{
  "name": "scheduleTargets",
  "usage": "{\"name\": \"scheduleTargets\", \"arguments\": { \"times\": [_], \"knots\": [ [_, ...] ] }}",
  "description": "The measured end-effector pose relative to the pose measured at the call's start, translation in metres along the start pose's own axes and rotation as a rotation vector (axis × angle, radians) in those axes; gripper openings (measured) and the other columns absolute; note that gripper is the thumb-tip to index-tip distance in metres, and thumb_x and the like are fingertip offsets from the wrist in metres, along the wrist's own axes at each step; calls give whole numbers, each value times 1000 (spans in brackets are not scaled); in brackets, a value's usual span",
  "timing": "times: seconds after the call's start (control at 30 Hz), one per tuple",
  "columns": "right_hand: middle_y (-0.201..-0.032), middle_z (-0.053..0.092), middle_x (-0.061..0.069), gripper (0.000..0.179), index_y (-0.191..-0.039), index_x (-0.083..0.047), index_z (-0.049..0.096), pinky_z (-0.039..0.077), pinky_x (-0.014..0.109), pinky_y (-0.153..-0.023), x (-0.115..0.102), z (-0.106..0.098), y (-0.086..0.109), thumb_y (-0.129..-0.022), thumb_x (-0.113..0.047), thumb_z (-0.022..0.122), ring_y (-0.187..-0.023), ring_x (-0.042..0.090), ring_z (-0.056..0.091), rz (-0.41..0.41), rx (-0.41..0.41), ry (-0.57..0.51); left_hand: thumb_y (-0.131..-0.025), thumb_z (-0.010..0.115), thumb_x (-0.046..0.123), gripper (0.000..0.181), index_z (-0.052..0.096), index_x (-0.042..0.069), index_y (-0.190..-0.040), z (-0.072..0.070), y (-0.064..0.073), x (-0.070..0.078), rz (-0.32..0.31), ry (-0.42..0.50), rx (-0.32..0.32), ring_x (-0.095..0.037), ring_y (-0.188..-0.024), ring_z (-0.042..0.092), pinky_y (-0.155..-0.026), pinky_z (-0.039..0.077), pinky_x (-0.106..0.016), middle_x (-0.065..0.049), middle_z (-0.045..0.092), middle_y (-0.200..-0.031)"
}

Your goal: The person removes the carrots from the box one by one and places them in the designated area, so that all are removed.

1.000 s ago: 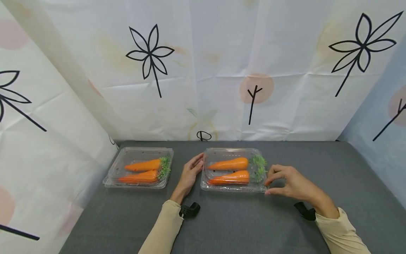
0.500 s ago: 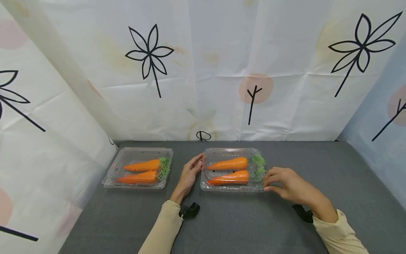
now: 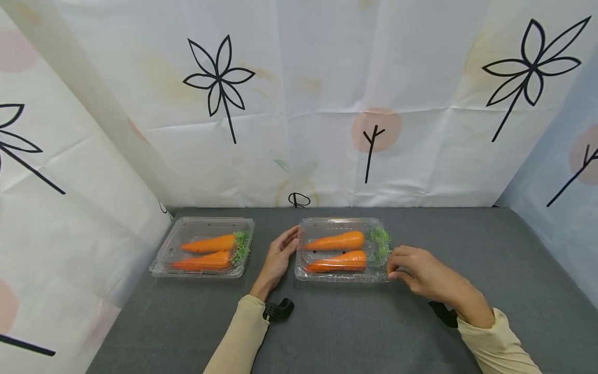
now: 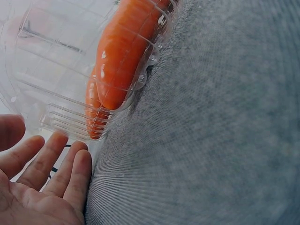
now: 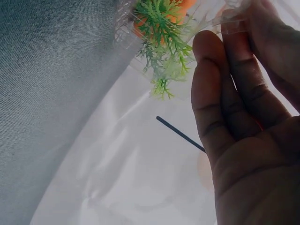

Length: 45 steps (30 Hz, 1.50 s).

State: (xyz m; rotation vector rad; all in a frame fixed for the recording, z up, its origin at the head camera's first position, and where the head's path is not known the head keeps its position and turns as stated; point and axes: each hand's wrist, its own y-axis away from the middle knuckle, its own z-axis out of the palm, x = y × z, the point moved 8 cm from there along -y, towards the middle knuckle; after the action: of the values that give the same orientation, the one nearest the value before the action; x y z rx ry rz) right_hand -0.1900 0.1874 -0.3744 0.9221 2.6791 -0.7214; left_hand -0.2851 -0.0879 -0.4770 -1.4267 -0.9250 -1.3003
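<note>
Head view puts the clear plastic clamshell right in the middle of the grey counter, lid down, lying flat, with two orange carrots side by side inside it, green tops pointing to the person's right. Over at its right end, the right hand has its fingertips curled onto the rim by the near corner, and the right wrist view backs that up: a bit of clear plastic edge sits pinched between thumb and fingers, with the green leaves just beside them, so that grip is closed on the box. On the other end, the left hand lies alongside the box's left wall, fingers straight and relaxed, tips touching or all but touching the plastic. From the left wrist view the fingers are spread loosely and flat, near the ribbed corner of the box where the carrot tips show through, so that grip is slack and holds nothing. Further out to the person's left, well apart, a second clamshell with two more carrots rests on the counter near the white patterned backdrop. Beige sleeves cover both forearms.
</note>
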Motion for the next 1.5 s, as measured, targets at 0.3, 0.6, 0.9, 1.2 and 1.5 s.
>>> {"name": "scheduleTargets", "arguments": {
  "times": [0.3,0.6,0.9,1.2,1.5],
  "knots": [
    [-89,54,-13,28,-89,-19,61,47,21,-58,0,2,1,-84,3,77,-73,-3,48,15,0,-13,-109,49,11,45,44,-1,-151,-1,-1,-3,-5,-8,9,-33,-139,45,-108,45,-31,-22,51,-147],
    [-93,59,-12,30,-93,-21,66,50,19,-63,-7,-13,2,-83,6,77,-77,-1,55,-25,64,-86,-109,48,10,44,45,-1,-151,0,-1,-5,-15,-20,19,-34,-138,46,-110,44,-40,-21,51,-147],
    [-96,64,-9,19,-96,-15,70,51,15,-76,-5,-38,-1,-99,-32,62,-84,5,62,-30,267,-73,-108,48,9,44,44,-3,-151,-1,0,-2,-13,-47,31,-34,-138,46,-114,39,-44,-23,50,-148],
    [-94,68,-3,31,-96,-9,74,47,17,-69,5,-62,-22,-76,13,81,-79,7,59,11,403,-60,-107,48,4,45,42,-6,-150,-4,-2,-2,-11,20,34,-41,-127,55,-100,51,-31,-27,54,-142],
    [-92,69,6,17,-100,-7,75,46,16,-68,23,-74,-45,-91,6,72,-76,11,58,158,402,-165,-108,48,7,45,42,-4,-151,0,-2,1,18,18,3,-41,-134,50,-103,50,-36,-25,51,-147]
  ]
}}
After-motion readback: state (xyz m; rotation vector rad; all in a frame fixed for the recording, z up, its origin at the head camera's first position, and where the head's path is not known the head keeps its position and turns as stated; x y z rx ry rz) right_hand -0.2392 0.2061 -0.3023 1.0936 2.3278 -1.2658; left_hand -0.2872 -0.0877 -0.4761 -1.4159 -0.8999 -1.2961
